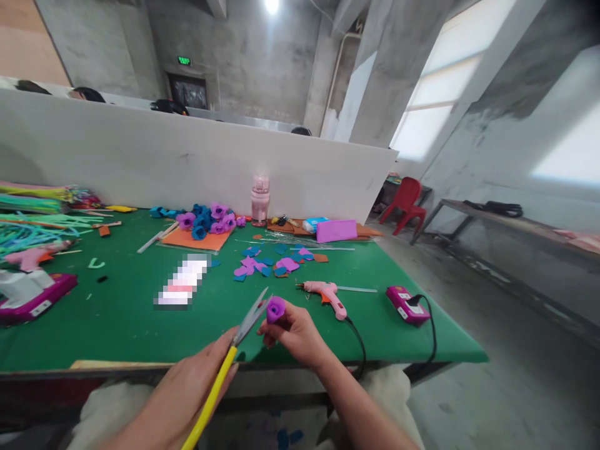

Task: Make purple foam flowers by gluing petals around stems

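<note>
Two hands meet low in the frame's centre: our left hand (187, 390) grips yellow-handled scissors (225, 369), our right hand (293, 334) pinches a purple foam roll (275, 309) above the green table's (126, 312) near edge.

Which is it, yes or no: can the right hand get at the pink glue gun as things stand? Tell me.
Probably yes. The glue gun lies on bare green table just beyond the right hand, nothing between them, but that hand holds a purple roll.

Matt green felt-like table cover (131, 312); scissors (234, 356) with shiny metal blades, seemingly glossy yellow plastic handles.
</note>
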Demonstrator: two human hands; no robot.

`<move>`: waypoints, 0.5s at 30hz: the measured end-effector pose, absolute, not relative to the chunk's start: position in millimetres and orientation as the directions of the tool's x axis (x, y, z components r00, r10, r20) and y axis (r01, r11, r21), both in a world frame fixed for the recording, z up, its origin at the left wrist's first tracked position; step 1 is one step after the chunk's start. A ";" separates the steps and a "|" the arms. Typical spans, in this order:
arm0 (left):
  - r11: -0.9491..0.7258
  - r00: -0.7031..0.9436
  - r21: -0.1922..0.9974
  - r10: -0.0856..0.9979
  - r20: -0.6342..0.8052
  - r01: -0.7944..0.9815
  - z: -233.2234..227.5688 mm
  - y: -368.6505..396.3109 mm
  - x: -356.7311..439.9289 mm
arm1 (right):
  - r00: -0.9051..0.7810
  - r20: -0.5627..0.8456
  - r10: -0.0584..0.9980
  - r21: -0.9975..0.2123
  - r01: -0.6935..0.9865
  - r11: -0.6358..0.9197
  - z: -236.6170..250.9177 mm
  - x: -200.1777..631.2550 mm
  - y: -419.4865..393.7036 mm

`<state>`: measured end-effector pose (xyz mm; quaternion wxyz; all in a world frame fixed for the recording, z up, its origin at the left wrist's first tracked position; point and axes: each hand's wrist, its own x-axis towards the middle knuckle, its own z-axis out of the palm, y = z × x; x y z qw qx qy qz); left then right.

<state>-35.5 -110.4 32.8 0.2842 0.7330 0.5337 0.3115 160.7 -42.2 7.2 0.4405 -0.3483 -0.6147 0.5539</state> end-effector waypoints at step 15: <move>-0.385 0.399 0.568 0.911 0.106 0.727 35.6 -107.5 -36.4 | -0.393 0.185 0.901 -0.981 -0.025 0.191 7.2 161.5 -42.4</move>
